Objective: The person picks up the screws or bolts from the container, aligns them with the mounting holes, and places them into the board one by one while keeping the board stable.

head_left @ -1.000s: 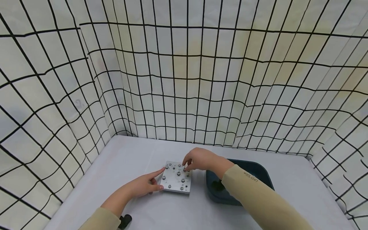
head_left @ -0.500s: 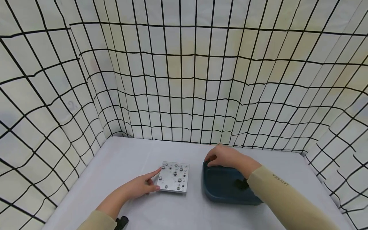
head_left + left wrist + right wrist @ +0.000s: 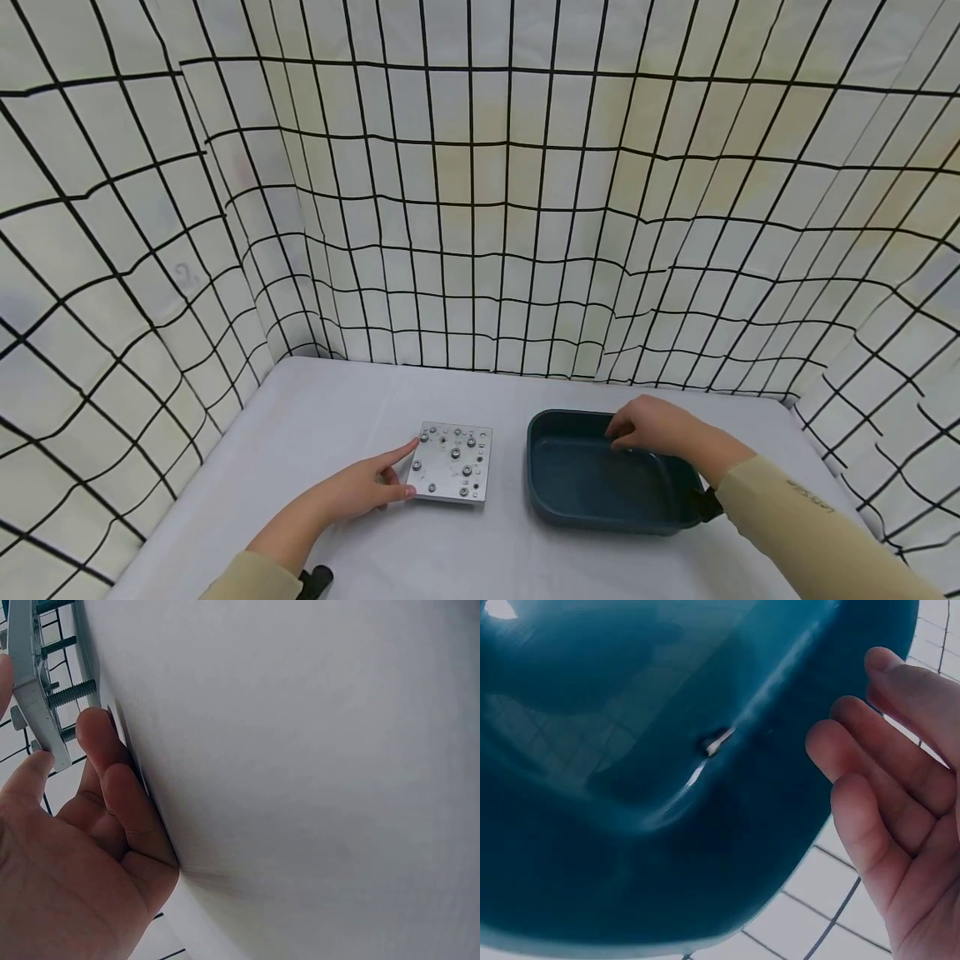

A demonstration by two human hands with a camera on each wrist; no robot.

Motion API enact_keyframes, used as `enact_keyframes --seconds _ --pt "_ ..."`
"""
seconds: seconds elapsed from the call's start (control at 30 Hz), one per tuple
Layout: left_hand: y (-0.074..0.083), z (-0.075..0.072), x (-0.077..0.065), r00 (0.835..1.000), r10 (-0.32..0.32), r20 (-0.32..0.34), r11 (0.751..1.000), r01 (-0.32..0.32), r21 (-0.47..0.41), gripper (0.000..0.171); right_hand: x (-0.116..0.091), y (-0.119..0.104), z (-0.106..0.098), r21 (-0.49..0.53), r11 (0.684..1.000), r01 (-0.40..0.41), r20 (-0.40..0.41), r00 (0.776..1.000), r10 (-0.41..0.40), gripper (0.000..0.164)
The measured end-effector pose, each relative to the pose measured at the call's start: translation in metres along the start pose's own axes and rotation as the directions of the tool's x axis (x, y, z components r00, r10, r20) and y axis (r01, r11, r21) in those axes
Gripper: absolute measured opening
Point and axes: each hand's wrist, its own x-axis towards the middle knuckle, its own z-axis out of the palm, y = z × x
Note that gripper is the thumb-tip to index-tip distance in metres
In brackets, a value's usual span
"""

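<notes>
A square metal plate point(image 3: 441, 467) with several screws lies on the table. My left hand point(image 3: 356, 492) grips its left side, the index finger at the far corner and the thumb at the near one. In the left wrist view, threaded shanks point(image 3: 73, 693) stick out from the plate's underside. My right hand point(image 3: 656, 429) is over the far right part of a dark teal tray point(image 3: 585, 522), fingers loosely bent with nothing between them. In the right wrist view a small shiny metal piece point(image 3: 718, 742), blurred, shows inside the tray, away from the fingertips.
The table point(image 3: 375, 550) has a white cover. Behind it and at both sides rise white walls with a black grid point(image 3: 487, 250). A black cylindrical object point(image 3: 318, 577) shows beside the left sleeve at the near edge.
My right hand has left the plate's upper right area and moved right, past the tray's left rim, to over its far right part. The left hand stays at the plate.
</notes>
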Motion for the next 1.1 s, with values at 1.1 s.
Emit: enact_keyframes --seconds 1.1 --pt "0.0 -0.001 0.0 1.0 0.019 0.017 1.0 -0.019 -0.021 0.081 0.003 0.008 0.022 -0.137 0.973 -0.184 0.123 0.972 0.201 0.014"
